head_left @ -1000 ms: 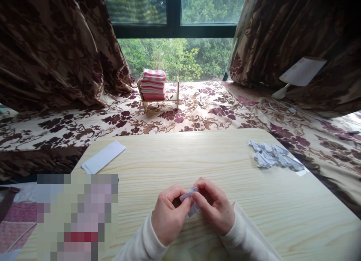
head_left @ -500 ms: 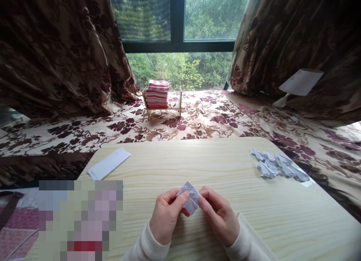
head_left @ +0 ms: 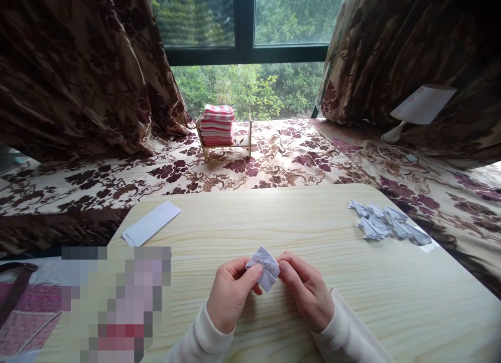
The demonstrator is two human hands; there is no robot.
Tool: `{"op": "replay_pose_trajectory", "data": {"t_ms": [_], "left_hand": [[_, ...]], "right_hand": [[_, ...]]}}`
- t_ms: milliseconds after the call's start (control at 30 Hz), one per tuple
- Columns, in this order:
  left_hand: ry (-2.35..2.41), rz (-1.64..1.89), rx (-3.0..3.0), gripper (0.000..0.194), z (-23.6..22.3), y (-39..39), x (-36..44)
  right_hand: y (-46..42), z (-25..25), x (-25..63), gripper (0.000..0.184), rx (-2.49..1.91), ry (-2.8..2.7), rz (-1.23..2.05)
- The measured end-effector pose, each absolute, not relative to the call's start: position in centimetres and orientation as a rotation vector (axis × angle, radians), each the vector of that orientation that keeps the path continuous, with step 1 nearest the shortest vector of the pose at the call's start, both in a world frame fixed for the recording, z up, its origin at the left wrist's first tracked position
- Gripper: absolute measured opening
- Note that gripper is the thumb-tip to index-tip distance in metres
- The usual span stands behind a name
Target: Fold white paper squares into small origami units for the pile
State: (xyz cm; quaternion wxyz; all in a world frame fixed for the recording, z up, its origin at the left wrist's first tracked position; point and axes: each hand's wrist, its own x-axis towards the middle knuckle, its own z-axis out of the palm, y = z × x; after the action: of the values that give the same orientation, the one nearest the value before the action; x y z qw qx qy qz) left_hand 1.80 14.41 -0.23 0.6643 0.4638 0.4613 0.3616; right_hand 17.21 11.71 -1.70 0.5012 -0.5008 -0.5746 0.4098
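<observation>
A small white square of folded paper (head_left: 266,283) with creases running out from its middle is held up over the table, one corner pointing away from me. My left hand (head_left: 234,292) is closed on its left side, thumb pressed on the upper face and fingers beneath. At the right corner of the paper, my right hand (head_left: 307,290) has its thumb and forefinger pinched together on the edge. The underside of the paper is hidden.
Several folded white paper pieces (head_left: 373,230) lie in a cluster at the table's right edge. A stack of white paper strips (head_left: 152,223) rests at the left. Behind the wooden table (head_left: 242,211), a small rack holds folded striped cloths (head_left: 216,125); a lamp (head_left: 425,104) leans farther right.
The folded paper has turned slightly and its creased middle shows more. My right fingertips have shifted up along its right side. The view has tilted down a little.
</observation>
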Motion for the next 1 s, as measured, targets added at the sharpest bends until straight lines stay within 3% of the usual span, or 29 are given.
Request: {"op": "replay_pose_trajectory", "data": {"t_ms": [233,467,567,800,1000], "left_hand": [[1.046,0.802,1.211,0.014,0.1,14.2,1.9],[1.147,1.264,1.773,0.025,0.8,14.0,1.9],[1.112,1.267,1.912,0.018,1.2,13.9,1.8],[1.084,1.225,2.393,0.022,2.3,11.2,1.1],[1.162,1.086,2.479,0.016,-0.2,6.9,1.0]], "right_hand": [[11.9,-2.0,17.3,0.01,-1.177,-1.392,0.902],[12.0,-1.5,17.8,0.009,-1.112,-1.532,0.628],[11.9,-0.6,17.8,0.013,-1.096,-1.592,0.551],[9.1,1.2,17.5,0.019,-1.175,-1.891,0.142],[5.0,-1.4,17.7,0.015,-1.221,-2.084,0.147]]}}
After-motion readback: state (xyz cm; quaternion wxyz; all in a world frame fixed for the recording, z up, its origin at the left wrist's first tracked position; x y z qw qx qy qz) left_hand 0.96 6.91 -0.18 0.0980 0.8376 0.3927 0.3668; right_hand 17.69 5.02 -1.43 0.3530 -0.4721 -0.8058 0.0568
